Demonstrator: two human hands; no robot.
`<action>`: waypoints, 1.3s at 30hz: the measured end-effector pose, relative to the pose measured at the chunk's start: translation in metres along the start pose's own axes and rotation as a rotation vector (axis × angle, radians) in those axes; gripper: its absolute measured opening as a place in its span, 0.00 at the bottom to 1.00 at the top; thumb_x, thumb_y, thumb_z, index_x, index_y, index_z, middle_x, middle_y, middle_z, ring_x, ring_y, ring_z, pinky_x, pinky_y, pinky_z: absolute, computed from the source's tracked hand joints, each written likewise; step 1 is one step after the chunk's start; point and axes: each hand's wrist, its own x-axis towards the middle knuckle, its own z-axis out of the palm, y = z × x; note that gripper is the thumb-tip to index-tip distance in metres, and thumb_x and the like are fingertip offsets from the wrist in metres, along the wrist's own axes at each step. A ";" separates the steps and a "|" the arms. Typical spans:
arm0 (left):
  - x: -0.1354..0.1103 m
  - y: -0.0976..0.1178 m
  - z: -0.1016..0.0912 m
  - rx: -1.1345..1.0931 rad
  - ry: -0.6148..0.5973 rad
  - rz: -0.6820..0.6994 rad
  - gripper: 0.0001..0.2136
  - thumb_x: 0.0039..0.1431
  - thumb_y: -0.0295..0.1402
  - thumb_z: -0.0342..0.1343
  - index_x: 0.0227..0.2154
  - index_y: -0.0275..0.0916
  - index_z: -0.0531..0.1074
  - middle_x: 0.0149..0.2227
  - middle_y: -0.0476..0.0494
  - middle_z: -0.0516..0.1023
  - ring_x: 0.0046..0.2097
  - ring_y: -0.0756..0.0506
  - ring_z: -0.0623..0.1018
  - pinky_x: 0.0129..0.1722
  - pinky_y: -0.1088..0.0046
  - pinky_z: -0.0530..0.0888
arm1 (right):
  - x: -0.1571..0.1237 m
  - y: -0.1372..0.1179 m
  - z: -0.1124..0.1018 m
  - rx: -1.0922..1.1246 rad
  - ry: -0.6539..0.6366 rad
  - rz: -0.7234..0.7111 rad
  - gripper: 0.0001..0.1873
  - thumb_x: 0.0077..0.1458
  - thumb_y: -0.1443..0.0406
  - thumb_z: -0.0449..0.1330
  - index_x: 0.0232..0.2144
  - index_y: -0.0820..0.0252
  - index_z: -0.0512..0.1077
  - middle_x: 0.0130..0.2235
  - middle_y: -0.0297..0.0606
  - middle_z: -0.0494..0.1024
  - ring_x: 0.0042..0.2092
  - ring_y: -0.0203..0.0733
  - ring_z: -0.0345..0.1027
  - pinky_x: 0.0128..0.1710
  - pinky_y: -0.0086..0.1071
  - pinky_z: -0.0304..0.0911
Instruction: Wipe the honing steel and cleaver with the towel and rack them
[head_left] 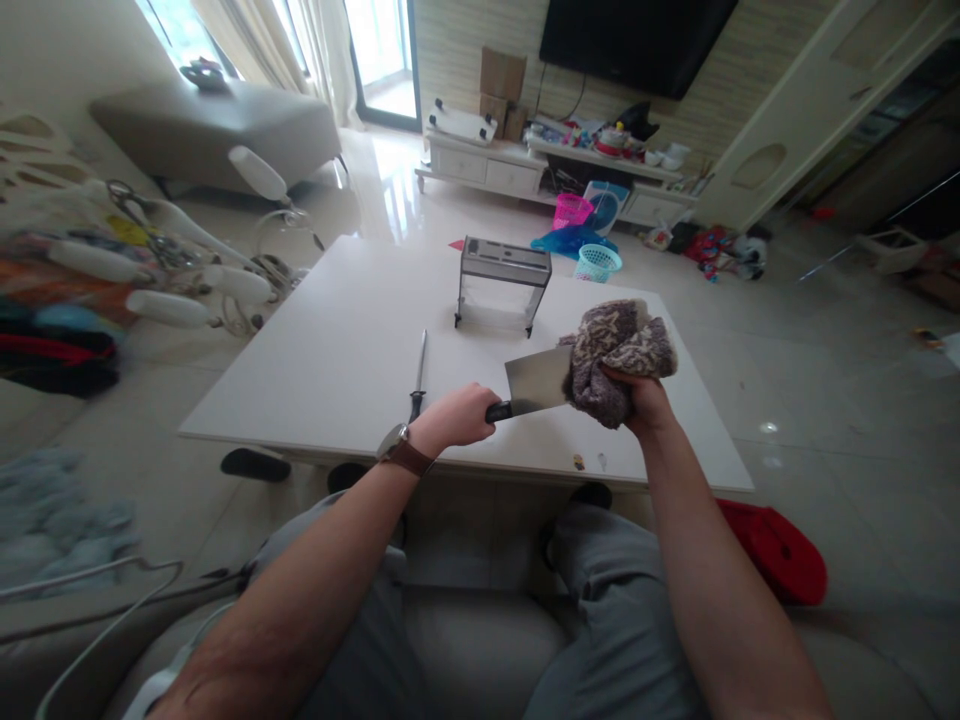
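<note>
My left hand (471,414) is closed round the black handle of a cleaver (537,382), whose broad blade points to the right. Bunched in my right hand (646,402) is a brown and cream patterned towel (611,350), its folds covering the far end of the blade. Both are held above the white table (360,300). On the tabletop left of the cleaver lies a sharpening steel (420,372) with a black handle. Behind the blade stands a knife block (504,262) with a grey slotted top and clear sides.
Two small items, one a brown figure (578,462), lie by the table's near edge. Beyond the table are a pink basket (572,211) and a light blue basket (598,262). A red object (780,555) sits at lower right. A lamp with white shades (236,284) stands left.
</note>
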 end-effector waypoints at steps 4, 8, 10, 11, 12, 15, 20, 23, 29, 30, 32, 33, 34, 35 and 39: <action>0.000 0.000 0.002 0.005 0.042 -0.018 0.09 0.51 0.24 0.54 0.27 0.37 0.80 0.30 0.35 0.82 0.29 0.44 0.75 0.29 0.68 0.61 | 0.006 0.003 0.002 0.084 -0.011 -0.068 0.20 0.33 0.68 0.77 0.33 0.58 0.80 0.39 0.36 0.87 0.45 0.48 0.82 0.53 0.43 0.78; 0.002 0.005 0.004 -0.034 0.094 -0.028 0.08 0.55 0.26 0.54 0.26 0.38 0.78 0.30 0.36 0.81 0.30 0.44 0.75 0.31 0.69 0.62 | 0.006 -0.001 0.005 0.202 -0.045 -0.103 0.16 0.40 0.61 0.75 0.35 0.53 0.80 0.41 0.32 0.87 0.49 0.43 0.80 0.56 0.37 0.76; 0.003 0.009 0.005 -0.094 0.129 -0.036 0.08 0.56 0.28 0.54 0.24 0.38 0.76 0.28 0.39 0.80 0.30 0.45 0.74 0.31 0.69 0.62 | 0.002 -0.006 0.009 0.246 -0.081 -0.125 0.16 0.43 0.57 0.75 0.36 0.50 0.80 0.43 0.30 0.86 0.54 0.42 0.78 0.58 0.37 0.75; 0.004 0.012 0.005 -0.134 0.151 -0.047 0.08 0.56 0.28 0.55 0.23 0.38 0.74 0.27 0.41 0.78 0.29 0.46 0.74 0.31 0.70 0.62 | -0.001 -0.008 0.011 0.260 -0.104 -0.133 0.16 0.43 0.56 0.75 0.36 0.49 0.79 0.43 0.30 0.86 0.56 0.42 0.77 0.59 0.37 0.74; 0.005 0.014 0.005 -0.181 0.175 -0.066 0.08 0.56 0.29 0.55 0.23 0.38 0.72 0.25 0.43 0.76 0.29 0.47 0.72 0.30 0.71 0.61 | -0.005 -0.009 0.013 0.268 -0.127 -0.136 0.17 0.43 0.54 0.75 0.37 0.48 0.79 0.43 0.29 0.86 0.58 0.42 0.76 0.60 0.38 0.73; 0.007 0.021 0.005 -0.327 0.253 -0.151 0.10 0.56 0.30 0.56 0.21 0.39 0.66 0.20 0.49 0.68 0.26 0.50 0.69 0.29 0.73 0.61 | -0.014 -0.007 0.021 0.272 -0.183 -0.125 0.19 0.42 0.52 0.75 0.37 0.47 0.78 0.44 0.30 0.86 0.62 0.43 0.72 0.63 0.41 0.71; 0.009 0.029 0.011 -0.488 0.300 -0.222 0.11 0.56 0.31 0.56 0.21 0.40 0.62 0.18 0.53 0.62 0.23 0.51 0.66 0.25 0.75 0.60 | -0.020 0.010 0.037 0.262 -0.218 -0.068 0.19 0.41 0.53 0.76 0.35 0.47 0.78 0.44 0.30 0.85 0.61 0.43 0.72 0.65 0.40 0.68; 0.009 0.034 0.016 -0.534 0.273 -0.231 0.08 0.56 0.30 0.55 0.22 0.39 0.64 0.18 0.53 0.63 0.22 0.52 0.67 0.24 0.75 0.61 | -0.022 0.021 0.047 0.250 -0.263 -0.047 0.20 0.42 0.53 0.76 0.37 0.46 0.78 0.45 0.29 0.85 0.60 0.44 0.73 0.65 0.41 0.69; 0.013 0.041 0.025 -0.510 0.308 -0.199 0.07 0.56 0.28 0.54 0.23 0.39 0.68 0.20 0.50 0.69 0.25 0.50 0.71 0.27 0.74 0.63 | -0.029 0.032 0.064 0.230 -0.313 0.035 0.21 0.44 0.49 0.74 0.39 0.47 0.79 0.46 0.29 0.85 0.60 0.46 0.73 0.61 0.41 0.72; 0.013 0.041 0.026 -0.482 0.339 -0.183 0.07 0.56 0.28 0.54 0.23 0.38 0.68 0.21 0.48 0.70 0.26 0.49 0.71 0.29 0.74 0.63 | -0.032 0.032 0.066 0.235 -0.325 0.043 0.21 0.45 0.48 0.73 0.40 0.46 0.79 0.47 0.29 0.85 0.61 0.46 0.73 0.60 0.42 0.72; 0.014 0.040 0.028 -0.436 0.386 -0.148 0.08 0.57 0.28 0.54 0.23 0.38 0.69 0.23 0.46 0.73 0.29 0.49 0.71 0.31 0.73 0.63 | -0.037 0.031 0.070 0.256 -0.346 0.051 0.22 0.45 0.46 0.72 0.41 0.46 0.79 0.48 0.30 0.85 0.61 0.48 0.73 0.60 0.43 0.72; 0.015 0.040 0.028 -0.421 0.398 -0.133 0.08 0.57 0.28 0.54 0.23 0.38 0.70 0.24 0.46 0.74 0.29 0.49 0.71 0.32 0.72 0.62 | -0.040 0.031 0.072 0.269 -0.356 0.055 0.23 0.45 0.45 0.72 0.41 0.46 0.79 0.48 0.31 0.85 0.61 0.49 0.73 0.60 0.44 0.72; 0.015 0.040 0.029 -0.410 0.400 -0.124 0.08 0.57 0.28 0.54 0.23 0.38 0.70 0.25 0.45 0.74 0.29 0.49 0.70 0.32 0.72 0.62 | -0.043 0.031 0.073 0.285 -0.364 0.059 0.24 0.44 0.45 0.73 0.41 0.47 0.80 0.49 0.31 0.85 0.61 0.49 0.73 0.61 0.44 0.71; 0.015 0.041 0.029 -0.404 0.397 -0.123 0.08 0.57 0.28 0.54 0.23 0.38 0.70 0.25 0.45 0.75 0.29 0.49 0.69 0.32 0.72 0.61 | -0.045 0.030 0.074 0.302 -0.371 0.063 0.26 0.43 0.44 0.73 0.41 0.47 0.80 0.49 0.31 0.85 0.62 0.49 0.72 0.62 0.45 0.71; 0.014 0.046 0.033 -0.423 0.408 -0.141 0.07 0.58 0.29 0.54 0.25 0.38 0.70 0.27 0.44 0.77 0.30 0.49 0.69 0.33 0.71 0.62 | -0.049 0.028 0.074 0.352 -0.383 0.045 0.29 0.42 0.40 0.71 0.42 0.45 0.81 0.51 0.31 0.85 0.64 0.51 0.70 0.64 0.48 0.68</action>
